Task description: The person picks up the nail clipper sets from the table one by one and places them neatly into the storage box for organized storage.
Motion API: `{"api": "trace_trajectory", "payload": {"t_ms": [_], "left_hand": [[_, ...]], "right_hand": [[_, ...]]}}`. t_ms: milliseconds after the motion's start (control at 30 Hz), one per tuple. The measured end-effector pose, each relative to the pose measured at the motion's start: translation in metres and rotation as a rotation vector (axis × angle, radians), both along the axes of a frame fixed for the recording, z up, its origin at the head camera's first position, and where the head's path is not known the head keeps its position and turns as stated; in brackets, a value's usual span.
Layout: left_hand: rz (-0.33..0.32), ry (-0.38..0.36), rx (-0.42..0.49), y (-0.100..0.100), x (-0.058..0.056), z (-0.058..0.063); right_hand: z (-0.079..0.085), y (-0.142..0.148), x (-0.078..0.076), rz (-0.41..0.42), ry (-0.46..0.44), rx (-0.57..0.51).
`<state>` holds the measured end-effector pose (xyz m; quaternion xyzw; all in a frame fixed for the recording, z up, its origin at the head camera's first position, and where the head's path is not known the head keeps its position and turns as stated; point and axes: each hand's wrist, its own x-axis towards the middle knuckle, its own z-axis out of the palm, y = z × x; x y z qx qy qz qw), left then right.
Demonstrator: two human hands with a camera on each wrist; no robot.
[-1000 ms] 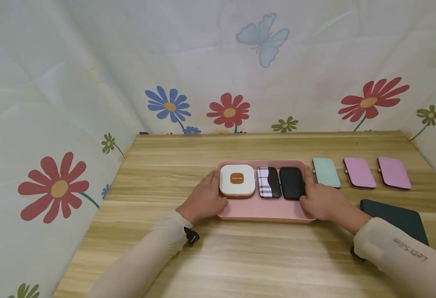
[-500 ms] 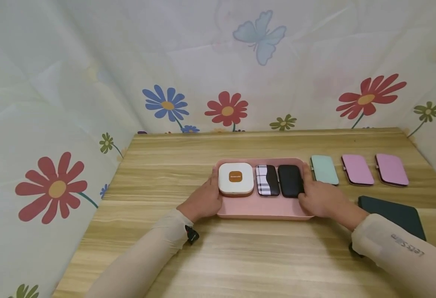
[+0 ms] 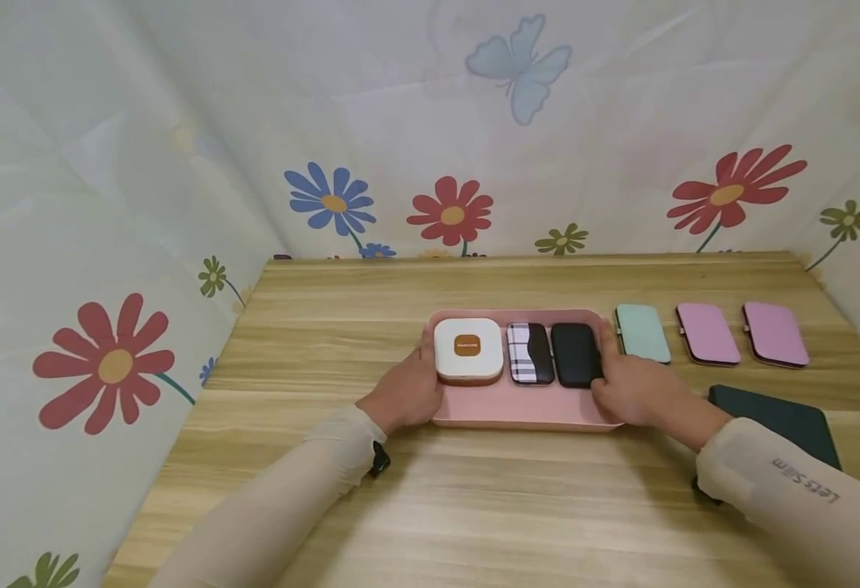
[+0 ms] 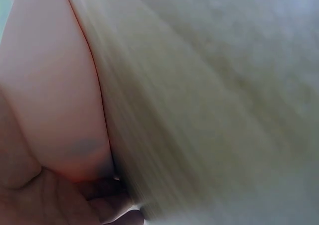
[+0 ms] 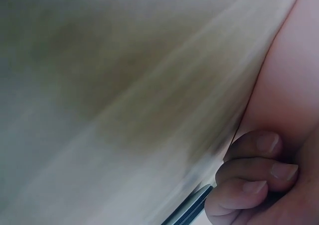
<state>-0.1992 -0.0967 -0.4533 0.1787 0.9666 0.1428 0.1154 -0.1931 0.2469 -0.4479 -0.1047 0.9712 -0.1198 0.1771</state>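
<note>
A shallow pink tray (image 3: 525, 410) sits on the wooden table, held at both short ends. My left hand (image 3: 404, 390) grips its left end, and my right hand (image 3: 639, 394) grips its right end. Inside, from left to right, lie a white rounded-square case (image 3: 483, 369) with a brown label, a plaid-and-black case (image 3: 530, 355) and a black case (image 3: 575, 356). In the left wrist view, fingers (image 4: 107, 207) curl beneath the tray's pale pink underside (image 4: 55, 85). The right wrist view shows curled fingers (image 5: 249, 168) against the tray's other end (image 5: 284, 80).
Right of the tray, a mint case (image 3: 643, 333) and two pink-purple cases (image 3: 707, 333) lie in a row on the table (image 3: 532, 506). A dark green flat case (image 3: 775, 420) lies nearer, beside the right forearm. A flower-printed sheet (image 3: 371, 98) hangs behind.
My left thumb has drawn back slightly from the tray's rim, and the left wrist has turned a little. The view shifts slightly; the tray and cases keep their places on the table.
</note>
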Motion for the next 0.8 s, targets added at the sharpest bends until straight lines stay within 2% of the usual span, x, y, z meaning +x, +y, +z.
{"api": "trace_trajectory", "payload": {"t_ms": [533,667,800], "left_hand": [[0.011,0.003,-0.063,0.004,0.001,0.002],[0.027,0.002,-0.062,0.004,0.001,0.001],[0.033,0.016,-0.060,0.005,0.001,0.000]], "right_hand": [[0.009,0.007,0.000,0.038,0.033,-0.037],[0.017,0.018,-0.002,0.062,0.096,-0.041],[0.027,0.034,-0.012,0.102,0.179,-0.064]]}}
